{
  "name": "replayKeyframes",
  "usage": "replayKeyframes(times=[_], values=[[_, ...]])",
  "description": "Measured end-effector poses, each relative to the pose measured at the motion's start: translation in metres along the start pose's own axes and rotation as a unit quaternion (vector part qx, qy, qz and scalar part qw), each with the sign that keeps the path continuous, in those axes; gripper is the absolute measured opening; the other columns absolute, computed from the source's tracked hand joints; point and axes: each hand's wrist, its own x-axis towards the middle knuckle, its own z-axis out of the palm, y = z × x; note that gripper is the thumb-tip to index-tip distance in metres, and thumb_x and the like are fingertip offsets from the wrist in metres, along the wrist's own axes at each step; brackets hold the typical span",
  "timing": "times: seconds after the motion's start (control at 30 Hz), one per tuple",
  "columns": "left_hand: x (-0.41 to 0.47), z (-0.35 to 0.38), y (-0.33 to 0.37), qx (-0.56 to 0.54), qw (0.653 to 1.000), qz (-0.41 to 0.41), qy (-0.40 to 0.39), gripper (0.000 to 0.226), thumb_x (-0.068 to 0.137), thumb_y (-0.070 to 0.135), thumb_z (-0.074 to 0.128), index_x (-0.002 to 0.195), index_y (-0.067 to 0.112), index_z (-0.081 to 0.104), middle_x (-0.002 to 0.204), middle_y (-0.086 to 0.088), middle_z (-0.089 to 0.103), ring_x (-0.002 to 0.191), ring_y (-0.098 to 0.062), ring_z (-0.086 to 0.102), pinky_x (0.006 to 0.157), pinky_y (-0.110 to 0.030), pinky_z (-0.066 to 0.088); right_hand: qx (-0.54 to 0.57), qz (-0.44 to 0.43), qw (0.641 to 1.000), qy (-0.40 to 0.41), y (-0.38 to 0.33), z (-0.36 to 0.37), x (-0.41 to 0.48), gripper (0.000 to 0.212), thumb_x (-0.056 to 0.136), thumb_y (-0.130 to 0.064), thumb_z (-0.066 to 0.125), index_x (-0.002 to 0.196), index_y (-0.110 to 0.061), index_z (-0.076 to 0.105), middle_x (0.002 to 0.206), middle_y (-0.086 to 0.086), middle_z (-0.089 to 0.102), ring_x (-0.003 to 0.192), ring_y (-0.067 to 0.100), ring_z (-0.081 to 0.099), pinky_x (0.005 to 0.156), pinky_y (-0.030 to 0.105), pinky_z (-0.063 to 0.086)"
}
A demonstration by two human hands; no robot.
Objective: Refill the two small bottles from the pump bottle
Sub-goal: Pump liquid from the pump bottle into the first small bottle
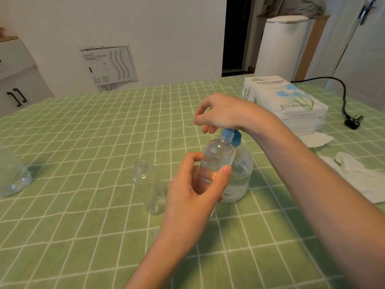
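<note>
held bottle: small clear bottle (216, 159), lifted off the table and tilted, neck up against the blue pump head (233, 136); a little clear liquid seems to sit in its lower part, though that is hard to read
left hand: left hand (193, 190) wraps the lower body of the held bottle, thumb on the near side, fingers curled behind it
right hand: right hand (225, 113) sits on top of the pump head with the heel of the palm on it; fingers loosely bent and hanging forward, gripping nothing that shows
pump bottle: pump bottle (241, 176) stands on the green checked tablecloth (83, 142) just behind the held bottle, partly filled
second bottle: other small bottle (150, 188) stands upright and uncapped just left of the left hand, looks empty
handling: thin clear plastic, probably very light and a bit squashy; a hard squeeze could dent it or push liquid out. smooth walls turn slippery if liquid runs down. best hold is round the mid-to-lower body, leaving the neck free for the nozzle
risk: narrow neck, so a small misalignment likely sends the squirt onto the cloth; the empty bottle could tip at a nudge
nearby: tissue pack (285, 97) and crumpled tissues (358, 176) to the right
</note>
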Motion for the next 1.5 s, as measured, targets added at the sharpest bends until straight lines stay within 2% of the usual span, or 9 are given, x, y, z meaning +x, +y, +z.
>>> replayKeyframes(times=[0.13, 0.4, 0.7, 0.83, 0.93, 1.1, 1.2, 1.37, 1.5], values=[[0.0001, 0.0000, 0.0019, 0.001, 1.000, 0.008, 0.002, 0.019, 0.075, 0.043, 0.065, 0.089, 0.031, 0.058, 0.072, 0.001, 0.067, 0.063, -0.017, 0.064, 0.056, -0.021, 0.053, -0.013, -0.012, 1.000, 0.011, -0.0032, -0.0048, 0.0006, 0.023, 0.089, -0.026, 0.057, 0.106, -0.013, 0.065, 0.077, -0.003, 0.068, 0.084, 0.019, 0.066, 0.068, 0.025, 0.047], [-0.0006, -0.0007, 0.0020, -0.007, 1.000, 0.002, 0.002, 0.024, 0.076, 0.044, 0.068, 0.090, 0.028, 0.059, 0.071, -0.001, 0.067, 0.059, -0.010, 0.061, 0.056, -0.021, 0.053, 0.009, -0.004, 1.000, -0.006, 0.0004, 0.0019, -0.0004, 0.024, 0.090, -0.023, 0.056, 0.108, -0.009, 0.064, 0.073, -0.005, 0.066, 0.096, 0.023, 0.068, 0.084, 0.033, 0.050], [-0.0003, -0.0019, 0.0013, -0.007, 1.000, 0.013, 0.001, 0.028, 0.069, 0.051, 0.064, 0.088, 0.032, 0.058, 0.071, 0.001, 0.067, 0.066, -0.019, 0.066, 0.057, -0.023, 0.054, -0.011, -0.029, 0.999, 0.016, -0.0027, -0.0040, 0.0013, 0.014, 0.088, -0.022, 0.058, 0.100, -0.019, 0.064, 0.075, -0.003, 0.068, 0.075, 0.015, 0.063, 0.063, 0.023, 0.046], [0.0003, -0.0011, 0.0024, -0.008, 1.000, 0.010, 0.000, 0.022, 0.073, 0.044, 0.068, 0.088, 0.030, 0.058, 0.073, -0.003, 0.067, 0.060, -0.017, 0.063, 0.056, -0.019, 0.052, -0.007, -0.030, 1.000, 0.004, -0.0038, -0.0031, 0.0011, 0.016, 0.089, -0.020, 0.058, 0.103, -0.016, 0.065, 0.074, -0.003, 0.068, 0.077, 0.015, 0.064, 0.071, 0.026, 0.050], [0.0003, -0.0005, 0.0021, -0.013, 1.000, 0.005, -0.001, 0.020, 0.074, 0.041, 0.065, 0.088, 0.029, 0.058, 0.070, -0.004, 0.066, 0.055, -0.007, 0.059, 0.055, -0.019, 0.051, 0.003, -0.028, 1.000, 0.001, -0.0026, -0.0015, 0.0002, 0.018, 0.089, -0.020, 0.057, 0.104, -0.015, 0.066, 0.072, -0.004, 0.067, 0.080, 0.016, 0.065, 0.077, 0.029, 0.051], [-0.0003, -0.0007, 0.0003, -0.005, 1.000, -0.003, 0.006, 0.023, 0.074, 0.042, 0.066, 0.089, 0.027, 0.059, 0.071, -0.003, 0.067, 0.058, -0.010, 0.062, 0.056, -0.022, 0.053, 0.016, -0.020, 1.000, -0.011, 0.0024, 0.0042, 0.0008, 0.019, 0.089, -0.020, 0.057, 0.105, -0.014, 0.064, 0.072, -0.004, 0.066, 0.086, 0.020, 0.067, 0.087, 0.035, 0.052], [0.0000, -0.0006, -0.0001, -0.007, 1.000, -0.004, 0.001, 0.020, 0.074, 0.041, 0.065, 0.088, 0.028, 0.058, 0.068, 0.001, 0.066, 0.053, -0.005, 0.057, 0.056, -0.021, 0.051, 0.014, -0.018, 1.000, -0.008, 0.0027, 0.0033, 0.0013, 0.020, 0.089, -0.021, 0.057, 0.107, -0.014, 0.065, 0.072, -0.004, 0.066, 0.083, 0.018, 0.066, 0.083, 0.032, 0.051], [0.0004, 0.0005, 0.0024, -0.011, 1.000, 0.001, 0.001, 0.018, 0.074, 0.040, 0.065, 0.087, 0.030, 0.058, 0.069, 0.000, 0.066, 0.059, -0.009, 0.061, 0.056, -0.020, 0.051, -0.016, -0.027, 0.999, 0.009, -0.0027, -0.0045, 0.0013, 0.017, 0.088, -0.024, 0.058, 0.103, -0.018, 0.064, 0.074, -0.004, 0.067, 0.075, 0.014, 0.063, 0.063, 0.025, 0.046], [0.0007, 0.0002, 0.0031, -0.008, 1.000, 0.001, 0.007, 0.019, 0.074, 0.040, 0.065, 0.088, 0.028, 0.058, 0.073, -0.006, 0.067, 0.059, -0.010, 0.061, 0.055, -0.019, 0.051, -0.016, -0.026, 1.000, 0.004, -0.0042, -0.0039, 0.0004, 0.019, 0.089, -0.022, 0.057, 0.106, -0.015, 0.065, 0.074, -0.004, 0.067, 0.080, 0.016, 0.065, 0.073, 0.026, 0.051]])
